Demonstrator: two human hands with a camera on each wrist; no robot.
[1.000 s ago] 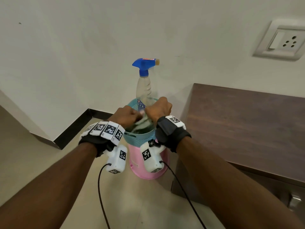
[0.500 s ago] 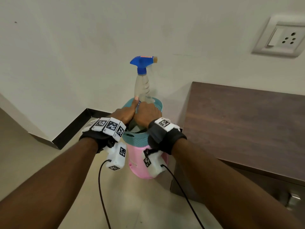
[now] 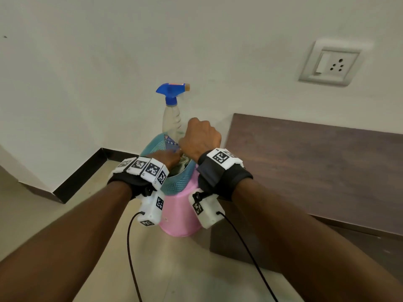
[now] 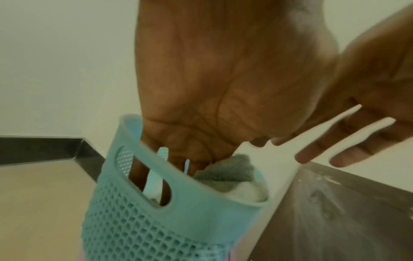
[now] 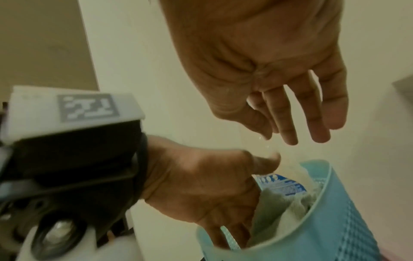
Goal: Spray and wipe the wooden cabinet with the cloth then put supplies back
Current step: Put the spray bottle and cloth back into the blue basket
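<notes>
A clear spray bottle [image 3: 172, 118] with a blue trigger head stands upright in the teal mesh basket [image 3: 181, 184], against its far wall. A pale green cloth [image 4: 232, 173] is bunched inside the basket beside the bottle's blue label [image 5: 281, 185]. My left hand [image 3: 170, 158] reaches down into the basket. Its fingers [image 4: 165, 176] point straight down between the near wall and the cloth and press against it. My right hand [image 5: 301, 123] hovers just above the basket rim with relaxed, spread fingers and holds nothing. The dark wooden cabinet [image 3: 305, 166] lies to the right.
The basket sits on a pink plastic stool or bucket [image 3: 181, 214] on the beige floor, close to the white wall and the cabinet's left side. A wall socket [image 3: 331, 64] is mounted above the cabinet. Black skirting runs along the wall at left.
My right hand has lifted out of the basket and opened above its rim. My left hand has stayed low and pushed further into the basket beside the cloth.
</notes>
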